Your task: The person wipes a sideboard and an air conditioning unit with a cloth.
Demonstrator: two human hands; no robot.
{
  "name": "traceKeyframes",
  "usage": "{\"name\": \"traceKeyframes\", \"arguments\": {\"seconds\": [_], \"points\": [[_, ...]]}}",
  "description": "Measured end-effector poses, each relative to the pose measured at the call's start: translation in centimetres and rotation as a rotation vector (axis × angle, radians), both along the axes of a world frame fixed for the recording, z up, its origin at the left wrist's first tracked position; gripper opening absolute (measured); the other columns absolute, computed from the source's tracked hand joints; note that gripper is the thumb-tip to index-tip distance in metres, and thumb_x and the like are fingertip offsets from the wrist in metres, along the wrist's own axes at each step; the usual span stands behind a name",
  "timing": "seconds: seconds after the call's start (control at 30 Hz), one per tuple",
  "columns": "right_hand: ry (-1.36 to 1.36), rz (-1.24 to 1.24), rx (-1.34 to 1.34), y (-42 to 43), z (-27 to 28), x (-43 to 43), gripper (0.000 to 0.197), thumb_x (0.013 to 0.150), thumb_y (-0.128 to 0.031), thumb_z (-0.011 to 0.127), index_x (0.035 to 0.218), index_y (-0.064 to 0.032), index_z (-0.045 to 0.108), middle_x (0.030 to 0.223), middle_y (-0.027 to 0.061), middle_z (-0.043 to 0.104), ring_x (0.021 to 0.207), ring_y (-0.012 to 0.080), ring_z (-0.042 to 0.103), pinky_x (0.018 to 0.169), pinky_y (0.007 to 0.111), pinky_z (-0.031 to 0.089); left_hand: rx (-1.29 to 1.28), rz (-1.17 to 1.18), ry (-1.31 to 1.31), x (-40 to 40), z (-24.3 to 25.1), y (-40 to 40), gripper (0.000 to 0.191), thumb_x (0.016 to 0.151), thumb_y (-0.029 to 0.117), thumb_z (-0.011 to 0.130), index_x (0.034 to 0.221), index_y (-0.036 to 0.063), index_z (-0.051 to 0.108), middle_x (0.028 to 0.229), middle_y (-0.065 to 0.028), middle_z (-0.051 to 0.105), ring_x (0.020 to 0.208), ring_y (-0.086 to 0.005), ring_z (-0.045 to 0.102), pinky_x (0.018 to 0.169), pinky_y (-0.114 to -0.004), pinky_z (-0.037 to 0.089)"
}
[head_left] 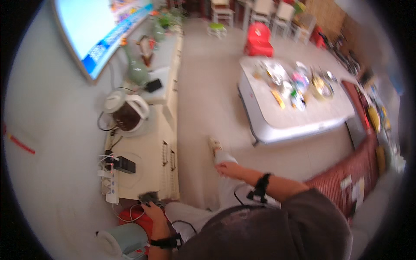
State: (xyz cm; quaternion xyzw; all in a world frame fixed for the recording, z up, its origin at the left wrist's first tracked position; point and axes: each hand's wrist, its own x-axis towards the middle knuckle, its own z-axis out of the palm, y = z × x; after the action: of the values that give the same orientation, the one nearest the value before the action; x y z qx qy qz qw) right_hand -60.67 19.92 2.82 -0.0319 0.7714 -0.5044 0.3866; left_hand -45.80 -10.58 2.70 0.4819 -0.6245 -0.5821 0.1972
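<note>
My left hand (153, 210) grips a dark grey cloth (150, 197) at the near corner of a cream cabinet (148, 152). A pale green electric kettle (125, 239) stands below that hand, beside something red (138, 219) that is partly hidden. Over my leg hangs my right hand (229, 169), its fingers curled; I see nothing in it, but the blur hides detail. On the cabinet are a white power strip (112, 187), a black charger block (126, 165) and a glass electric kettle (126, 115) with dark liquid.
Beyond the kettle stand a green vase (136, 68) and a small black box (153, 85). A lit television (97, 35) is on the left wall. To the right, a low table (266, 113) carries many items. A red child's chair (259, 39) is behind it; a reddish-brown seat (344, 165) is at right.
</note>
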Motion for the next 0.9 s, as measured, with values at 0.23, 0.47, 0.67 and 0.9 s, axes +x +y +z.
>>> {"name": "traceKeyframes", "arguments": {"seconds": [0.23,0.47,0.67,0.9], "points": [[-0.008,-0.082,-0.106,-0.7,2.0,-0.3,0.036,0.079,-0.028,0.046,0.106,-0.0037,0.049,0.084,0.0044,0.055,0.070,0.0117,0.052,0.059,0.024,0.041,-0.951,-0.606,-0.487,-2.0,-3.6,-1.9,0.048,0.074,-0.002,0.043,0.120,-0.0037,0.028,0.121,-0.0242,0.031,0.113,-0.0357,0.029,0.094,-0.039,0.024],[-0.029,-0.119,-0.099,2.0,0.2,0.2,0.030,0.079,-0.023,0.046,0.102,-0.0047,0.052,0.084,0.0047,0.055,0.069,0.0110,0.053,0.058,0.024,0.042,-1.163,-0.887,-0.502,-4.9,-3.5,-1.6,0.054,0.072,-0.003,0.044,0.123,0.0045,0.029,0.127,-0.0198,0.024,0.118,-0.0345,0.022,0.096,-0.042,0.021],[-0.010,-0.208,-0.132,4.0,0.4,0.0,0.031,0.080,-0.022,0.045,0.106,-0.0050,0.048,0.088,0.0034,0.054,0.075,0.0124,0.053,0.062,0.024,0.043,-1.334,-1.276,-0.566,-4.8,-1.2,-1.3,0.039,0.075,0.001,0.044,0.114,-0.0026,0.041,0.131,-0.0142,0.019,0.120,-0.0340,0.015,0.097,-0.043,0.019],[-0.079,-0.369,-0.138,6.7,-0.2,-0.6,0.030,0.079,-0.023,0.046,0.105,-0.0079,0.049,0.087,0.0032,0.052,0.071,0.0121,0.052,0.060,0.025,0.042,-1.385,-1.395,-0.648,-1.5,-2.6,-2.8,0.038,0.076,0.017,0.046,0.109,-0.0029,0.046,0.126,-0.0136,0.028,0.121,-0.0339,0.013,0.097,-0.042,0.019]]}}
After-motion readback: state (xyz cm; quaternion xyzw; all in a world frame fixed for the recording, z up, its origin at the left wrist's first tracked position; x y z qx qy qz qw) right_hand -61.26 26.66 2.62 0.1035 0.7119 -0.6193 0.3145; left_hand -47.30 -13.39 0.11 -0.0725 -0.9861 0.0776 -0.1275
